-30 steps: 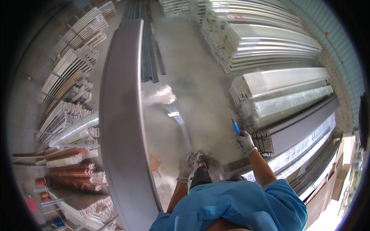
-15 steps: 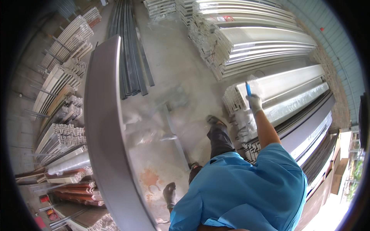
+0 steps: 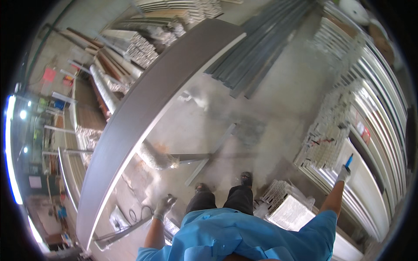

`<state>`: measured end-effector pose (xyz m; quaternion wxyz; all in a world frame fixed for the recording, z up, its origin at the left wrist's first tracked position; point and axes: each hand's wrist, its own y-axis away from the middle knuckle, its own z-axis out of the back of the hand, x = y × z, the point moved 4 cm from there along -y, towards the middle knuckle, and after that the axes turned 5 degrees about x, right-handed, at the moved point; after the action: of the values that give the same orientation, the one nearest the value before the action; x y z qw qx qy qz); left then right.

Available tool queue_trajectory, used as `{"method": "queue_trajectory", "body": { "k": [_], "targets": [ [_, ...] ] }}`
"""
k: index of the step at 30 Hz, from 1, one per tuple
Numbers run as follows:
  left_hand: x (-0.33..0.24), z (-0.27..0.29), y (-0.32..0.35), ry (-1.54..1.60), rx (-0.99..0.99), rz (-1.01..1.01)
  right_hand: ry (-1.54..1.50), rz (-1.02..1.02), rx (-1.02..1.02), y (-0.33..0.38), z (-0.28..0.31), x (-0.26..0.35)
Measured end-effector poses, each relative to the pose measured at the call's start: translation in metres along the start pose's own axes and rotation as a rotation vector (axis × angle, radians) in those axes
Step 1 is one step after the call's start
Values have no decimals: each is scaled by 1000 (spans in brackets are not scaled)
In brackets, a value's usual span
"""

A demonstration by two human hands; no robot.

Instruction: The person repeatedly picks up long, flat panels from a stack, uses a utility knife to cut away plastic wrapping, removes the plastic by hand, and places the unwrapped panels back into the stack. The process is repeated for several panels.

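My right hand (image 3: 344,175), in a pale glove, is closed around a slim blue pen-like tool (image 3: 349,161) that points up and away. It is held out at the right, over the long white profiles (image 3: 363,174); whether it touches them I cannot tell. My left hand (image 3: 163,206), also gloved, hangs low at my left side with fingers loosely out and nothing visible in them. Nearest to it are a black cable (image 3: 133,214) and a long grey-brown panel (image 3: 143,113), which curves across the left in this fisheye view.
Dark grey metal bars (image 3: 257,48) lie on the floor ahead. A thin metal bar (image 3: 211,154) and a plastic-wrapped roll (image 3: 156,158) lie before my feet. A wrapped white bundle (image 3: 289,209) is close at my right. Racks with stacked profiles (image 3: 141,50) line the left.
My view has swung to the right, so the panel and stacks appear tilted. My feet now stand side by side. The right hand still holds the blue tool, now beside the larger white stack.
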<state>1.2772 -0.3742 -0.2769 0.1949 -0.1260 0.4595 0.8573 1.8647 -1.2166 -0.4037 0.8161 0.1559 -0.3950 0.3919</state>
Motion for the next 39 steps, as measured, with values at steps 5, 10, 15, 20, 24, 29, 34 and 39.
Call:
{"method": "queue_trajectory", "body": {
  "k": [5, 10, 15, 20, 24, 29, 34, 39],
  "targets": [
    [-185, 36, 46, 247, 17, -443, -679, -204, 369, -2, -44, 101],
    [-267, 73, 57, 271, -94, -706, -971, -123, 826, 97, -119, 340],
    [-283, 89, 30, 487, -95, -775, -1132, 306, 1033, 252, -173, 596],
    [-311, 86, 2, 610, 145, -671, -1172, 418, 1717, 412, -226, 776],
    [-341, 92, -14, 862, 190, -700, -1005, 308, 2062, 535, -283, 850],
    [-369, 95, -60, 1366, -71, -665, -612, 187, 2610, 672, -346, 878],
    [-419, 88, -88, 1720, -563, -518, -577, 99, 2919, 775, -385, 866],
    [-480, 105, -107, 2088, -1284, -382, -340, -91, 2966, 844, -375, 848]
  ]
}}
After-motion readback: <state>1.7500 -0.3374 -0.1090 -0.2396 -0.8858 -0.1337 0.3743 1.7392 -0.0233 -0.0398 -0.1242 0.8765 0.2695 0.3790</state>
